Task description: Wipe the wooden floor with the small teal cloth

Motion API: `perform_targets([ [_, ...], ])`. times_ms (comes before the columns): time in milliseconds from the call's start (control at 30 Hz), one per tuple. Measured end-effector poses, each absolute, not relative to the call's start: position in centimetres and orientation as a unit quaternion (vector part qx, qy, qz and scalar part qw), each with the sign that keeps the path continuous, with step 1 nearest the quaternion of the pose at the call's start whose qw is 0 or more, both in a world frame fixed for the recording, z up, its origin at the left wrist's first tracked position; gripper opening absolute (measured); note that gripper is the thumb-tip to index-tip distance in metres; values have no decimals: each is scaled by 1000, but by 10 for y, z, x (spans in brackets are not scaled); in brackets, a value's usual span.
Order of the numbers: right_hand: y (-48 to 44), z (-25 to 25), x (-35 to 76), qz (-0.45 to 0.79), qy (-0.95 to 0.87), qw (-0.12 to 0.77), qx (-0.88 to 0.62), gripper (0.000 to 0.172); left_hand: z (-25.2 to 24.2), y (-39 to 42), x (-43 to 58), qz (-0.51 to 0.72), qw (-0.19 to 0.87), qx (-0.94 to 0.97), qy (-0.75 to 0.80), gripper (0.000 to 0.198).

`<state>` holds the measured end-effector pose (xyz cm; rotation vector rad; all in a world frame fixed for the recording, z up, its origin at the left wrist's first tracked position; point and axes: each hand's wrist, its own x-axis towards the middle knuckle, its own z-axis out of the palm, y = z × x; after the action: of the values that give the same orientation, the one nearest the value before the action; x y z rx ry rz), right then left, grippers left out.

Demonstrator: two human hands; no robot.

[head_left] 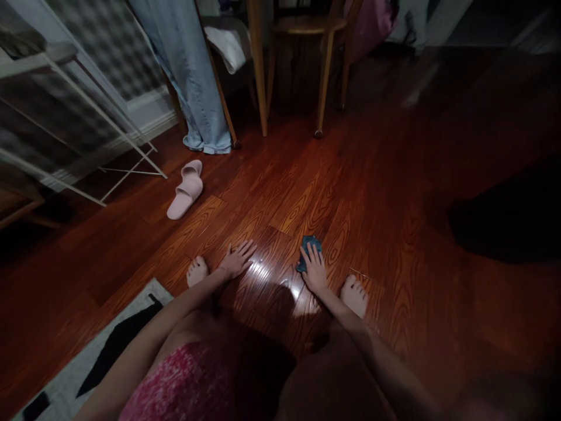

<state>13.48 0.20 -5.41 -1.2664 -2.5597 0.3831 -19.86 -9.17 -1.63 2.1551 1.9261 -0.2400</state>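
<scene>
A dark teal cloth (311, 244) lies bunched on the reddish-brown wooden floor (280, 225). On top of it rests my right hand (315, 272), palm down with fingers spread, covering part of the cloth. My left hand (237, 260) is flat and open on or just over the bare boards, holding nothing. It is beside my left foot (197, 272), while my right foot (355, 296) is to the right of the cloth hand. Both palms are hidden from view.
A pink slipper (186, 190) lies ahead on the left. Behind it, blue jeans (195, 88) hang down to the floor beside a wooden chair (324, 76). A white metal rack (100, 117) stands far left. A pale mat (149, 298) with black markings is at lower left.
</scene>
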Motion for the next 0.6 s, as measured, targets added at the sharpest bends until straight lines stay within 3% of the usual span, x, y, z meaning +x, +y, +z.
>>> perform_targets([
  [300, 27, -61, 133, 121, -877, 150, -440, 83, -30, -93, -196, -80, 91, 728, 675, 58],
  [600, 0, -61, 117, 123, -912, 123, -372, 95, -18, -92, -192, -107, 89, 726, 673, 59],
])
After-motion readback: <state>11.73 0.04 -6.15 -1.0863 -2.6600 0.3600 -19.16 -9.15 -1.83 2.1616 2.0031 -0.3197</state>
